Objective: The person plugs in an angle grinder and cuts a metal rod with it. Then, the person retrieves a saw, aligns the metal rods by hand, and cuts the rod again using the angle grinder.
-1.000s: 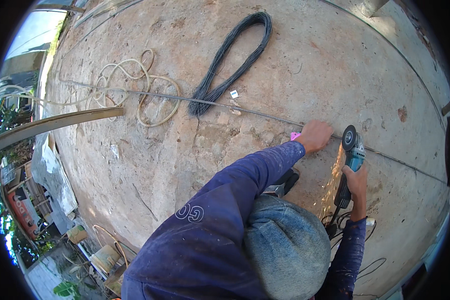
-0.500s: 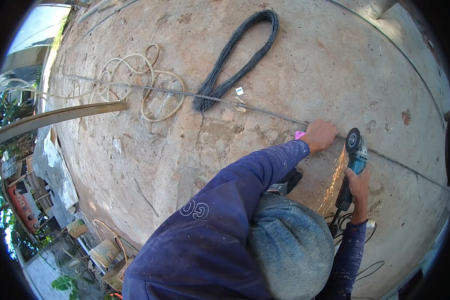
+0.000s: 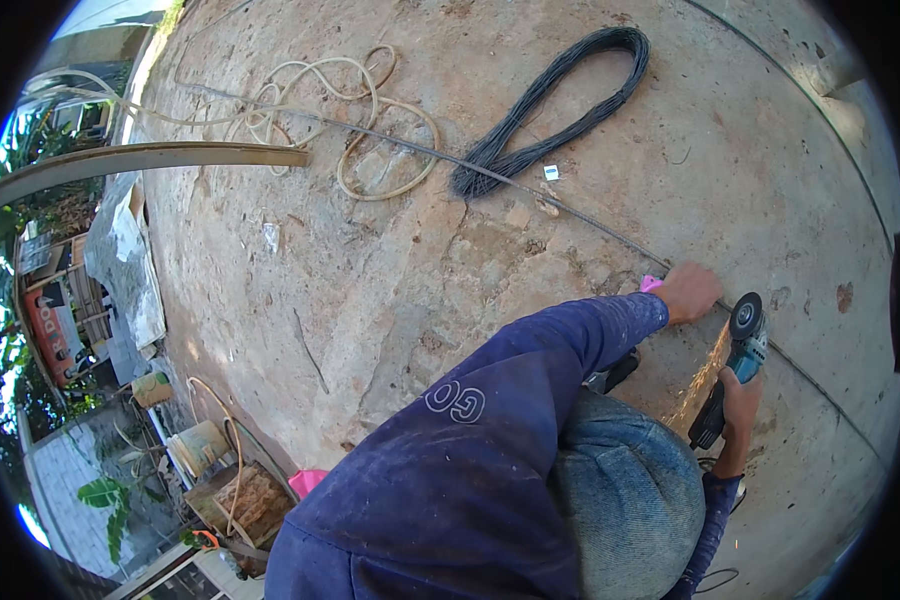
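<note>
Sparks (image 3: pixel 705 380) fly where an angle grinder (image 3: pixel 750 350) meets a metal rod (image 3: pixel 595 222) on the floor (image 3: pixel 370 290), in the head view.
Fingers of the right hand (image 3: pixel 741 398) grasp the grinder's body; those of the left hand (image 3: pixel 689 291) are clenched on the rod near the disc (image 3: pixel 745 315). The rod crosses a dark wire coil (image 3: pixel 635 75) and pale hose (image 3: pixel 432 133).

pale hose (image 3: pixel 376 105) | dark wire bundle (image 3: pixel 490 150) | 1 bucket (image 3: pixel 198 447) | green plant (image 3: pixel 105 493)

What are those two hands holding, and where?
The right hand holds the angle grinder around its body; the left hand is on the metal rod, its grip hidden.
</note>
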